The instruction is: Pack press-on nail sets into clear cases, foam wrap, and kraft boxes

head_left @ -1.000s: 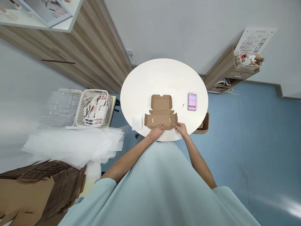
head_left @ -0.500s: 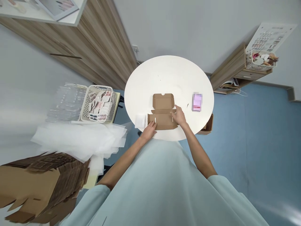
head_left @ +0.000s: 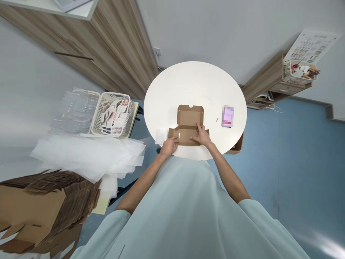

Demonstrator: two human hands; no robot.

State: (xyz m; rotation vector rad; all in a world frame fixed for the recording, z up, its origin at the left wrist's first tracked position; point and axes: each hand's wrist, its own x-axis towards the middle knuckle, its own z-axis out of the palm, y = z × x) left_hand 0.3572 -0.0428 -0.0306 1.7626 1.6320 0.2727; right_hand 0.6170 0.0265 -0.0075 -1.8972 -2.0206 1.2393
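Observation:
A brown cardboard mailer box (head_left: 185, 136) lies partly folded on the white round table (head_left: 194, 79). Its lid panel (head_left: 190, 117) points away from me, with the side flaps raised. My left hand (head_left: 169, 146) grips the near left edge, its fingers bent together over the board beside a white slot. Over the right part of the base, my right hand (head_left: 202, 137) has thumb and forefinger spread, the thumb on the base panel and the forefinger at the fold towards the lid. That hand hides the right slot.
A white packet (head_left: 161, 136) is left of the box; a blurred purple item (head_left: 228, 117) lies to the right. On my left are white baskets (head_left: 114, 94) of cards, white foam sheets (head_left: 88, 154) and stacked flat cardboard (head_left: 32, 205). A cardboard carton (head_left: 237, 145) sits below the table's right edge.
The box's back wall and side flaps have risen from lying flatter. My right hand has moved inward over the base, thumb stretched left. My left hand has closed more at the near left edge.

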